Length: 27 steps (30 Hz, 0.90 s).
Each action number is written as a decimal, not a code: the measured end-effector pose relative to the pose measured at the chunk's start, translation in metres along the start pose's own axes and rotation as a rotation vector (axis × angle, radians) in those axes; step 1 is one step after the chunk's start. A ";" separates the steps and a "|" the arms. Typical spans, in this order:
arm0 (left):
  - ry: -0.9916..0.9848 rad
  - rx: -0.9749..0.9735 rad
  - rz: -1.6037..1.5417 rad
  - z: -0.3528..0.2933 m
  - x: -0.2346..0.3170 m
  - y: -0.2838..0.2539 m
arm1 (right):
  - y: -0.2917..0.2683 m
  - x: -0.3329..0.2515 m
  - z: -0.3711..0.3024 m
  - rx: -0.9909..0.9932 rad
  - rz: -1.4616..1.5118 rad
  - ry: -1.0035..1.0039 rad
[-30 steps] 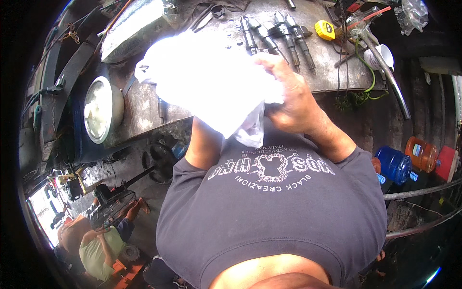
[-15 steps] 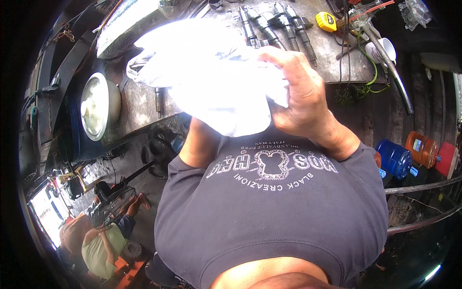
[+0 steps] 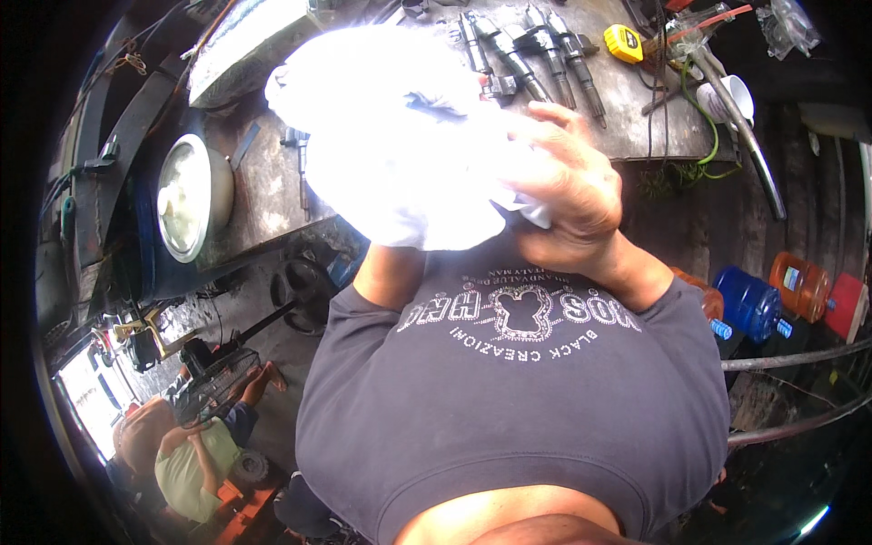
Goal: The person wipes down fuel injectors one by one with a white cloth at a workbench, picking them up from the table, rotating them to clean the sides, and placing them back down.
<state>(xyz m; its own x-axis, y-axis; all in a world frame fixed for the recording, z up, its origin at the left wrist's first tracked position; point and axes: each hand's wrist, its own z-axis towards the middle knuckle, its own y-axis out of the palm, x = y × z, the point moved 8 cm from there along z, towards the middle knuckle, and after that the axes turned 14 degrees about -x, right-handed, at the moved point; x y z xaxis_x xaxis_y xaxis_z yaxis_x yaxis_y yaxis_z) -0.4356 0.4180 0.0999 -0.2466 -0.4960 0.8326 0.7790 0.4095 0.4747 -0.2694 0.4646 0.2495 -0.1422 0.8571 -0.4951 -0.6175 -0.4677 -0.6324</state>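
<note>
A bright white cloth (image 3: pixel 391 136), overexposed and bunched up, is held in front of my chest over the bench edge. My right hand (image 3: pixel 572 177) is closed on its right side, fingers curled over the fabric. Only my left forearm (image 3: pixel 391 275) shows below the cloth; the left hand is covered by it. Whether anything is wrapped inside cannot be seen. Just beyond the cloth, several dark metal fuel injectors (image 3: pixel 549 54) lie side by side on the metal workbench (image 3: pixel 272 204). Another injector (image 3: pixel 302 168) lies at the cloth's left, partly covered.
A lidded pale bowl (image 3: pixel 193 198) stands at the bench's left edge. Toward the right are a yellow tape measure (image 3: pixel 624 43), a white mug (image 3: pixel 727 98) and a metal tube (image 3: pixel 745 136). Water jugs (image 3: pixel 749 302) are at the right. A seated person (image 3: pixel 195 463) is lower left, near a fan (image 3: pixel 213 386).
The cloth has shifted and is more bunched, its left end drawn inward. My right hand has turned, its fingers curling further over the fabric. More of the left injector shows.
</note>
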 end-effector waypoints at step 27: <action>-0.144 -0.397 0.074 -0.006 -0.009 0.021 | 0.003 0.012 -0.008 0.039 0.111 0.016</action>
<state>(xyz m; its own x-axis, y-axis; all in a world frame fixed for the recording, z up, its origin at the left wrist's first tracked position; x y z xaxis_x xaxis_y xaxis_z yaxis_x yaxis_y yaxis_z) -0.4133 0.4265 0.1007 -0.2373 -0.3530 0.9050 0.9522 0.0998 0.2886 -0.2663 0.4722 0.2366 -0.1994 0.7966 -0.5707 -0.6280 -0.5510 -0.5496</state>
